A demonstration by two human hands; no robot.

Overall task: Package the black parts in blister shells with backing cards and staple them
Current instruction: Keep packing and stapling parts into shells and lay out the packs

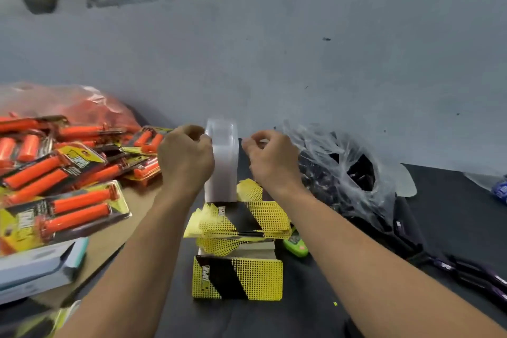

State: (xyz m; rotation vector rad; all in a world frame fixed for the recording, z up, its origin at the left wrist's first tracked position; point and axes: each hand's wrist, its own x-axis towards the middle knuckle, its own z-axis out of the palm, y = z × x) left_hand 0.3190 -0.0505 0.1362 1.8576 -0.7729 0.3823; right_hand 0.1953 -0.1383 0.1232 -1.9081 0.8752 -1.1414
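Yellow-and-black backing card (237, 278) lies flat on the dark surface (356, 296) closest to the viewer, with a loose pile of backing cards (247, 218) just beyond it. Behind the pile stands a stack of clear blister shells (222, 167). At its upper left edge the left hand (186, 160) has its fingers curled, seemingly pinching a shell. Just right of the stack, the right hand (273, 160) has curled fingers; whether they hold anything I cannot tell. At right, the black parts (359, 173) sit in a clear bag (329, 151).

Left hand (186, 162) pinches blister shell stack (222, 164), right hand (271, 162) beside
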